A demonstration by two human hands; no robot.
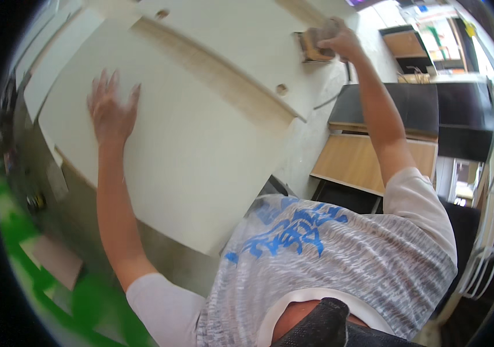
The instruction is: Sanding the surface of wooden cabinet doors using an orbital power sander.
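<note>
- Panel: white, wide, in front of the person.
- Board: pale, overlapping the panel's far side.
- Left hand: blurred over the panel, fingers spread; contact unclear.
- Right hand: fingers wrapped around the sander.
- Sander: at the board's right end.

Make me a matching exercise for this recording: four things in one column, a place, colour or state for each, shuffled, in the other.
Things:
1. left hand
2. yellowish handheld sander with a dark base
3. tan wood-grain panel
4. grey-patterned fabric shirt

Descriptions:
A. gripped by the right hand
B. blue markings on the chest
C. fingers spread, over a large pale flat board
D. crossed in view by the right arm

Pairs: 1-C, 2-A, 3-D, 4-B
</note>
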